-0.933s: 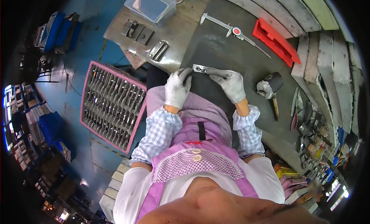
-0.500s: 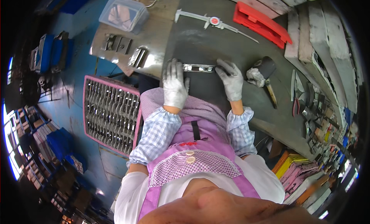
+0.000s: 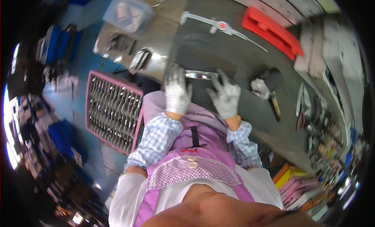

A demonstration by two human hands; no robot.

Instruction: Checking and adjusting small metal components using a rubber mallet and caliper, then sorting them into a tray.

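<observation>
A shiny narrow metal piece (image 3: 197, 75) lies crosswise on the dark bench mat in front of me. My left hand (image 3: 177, 93), in a pale work glove, rests flat by its left end, with the fingers stretched forward. At its right end is my right hand (image 3: 225, 96), gloved the same way, with fingers and thumb spread. Its fingertips reach up to the metal piece; whether they touch it I cannot tell. Neither hand is closed around anything. Beyond the piece lies a dial caliper (image 3: 220, 26).
At the right are a dark-headed mallet (image 3: 271, 80), pliers (image 3: 300, 119) and a red plastic case (image 3: 269, 33). A clear plastic bin (image 3: 127, 16) and metal blocks (image 3: 139, 59) stand at the left. Below them, a pink-rimmed tray (image 3: 113, 111) holds rows of shiny metal parts.
My right hand has shifted left and a little nearer to me, and its fingers have spread wider. The left hand stays nearly in place. The whole view has tilted slightly.
</observation>
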